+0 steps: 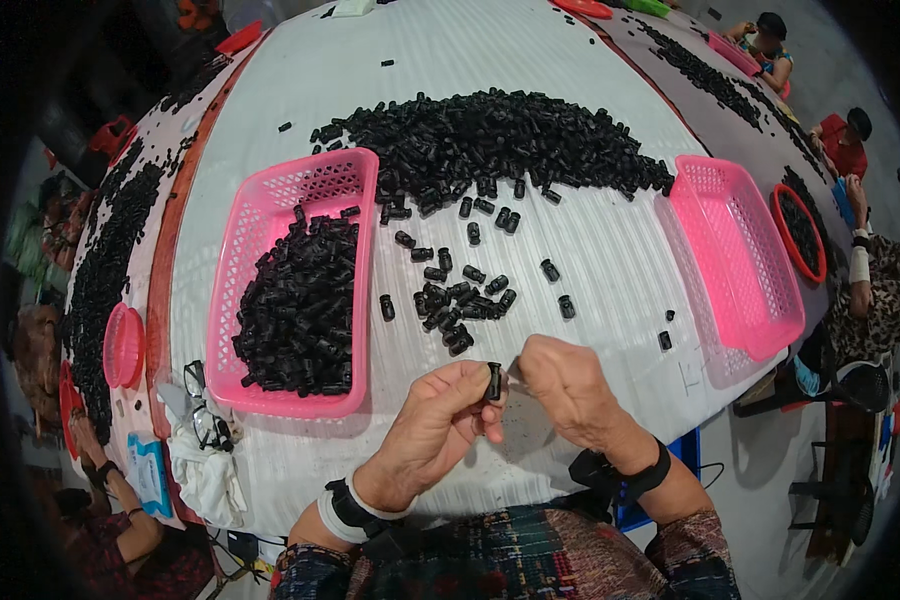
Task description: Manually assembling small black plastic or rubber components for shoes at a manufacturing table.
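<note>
One small black part (493, 382) sits pinched upright between thumb and fingers of the left hand (432, 425), over the white table (620, 270); the right hand (575, 390) curls just beside it, fingertips hidden, so whether it grips anything I cannot tell.

You're pinching a black part (494, 383) in your left hand (432, 420); your right hand (575, 392) is curling just beside it, fingertips hidden. Loose black pieces (474, 273) are lying ahead on the white tabletop (610, 260), a big black pile (500, 140) sitting beyond. Left pink basket (366, 270) is holding plenty more; right pink basket (722, 260) is standing near the edge.
</note>
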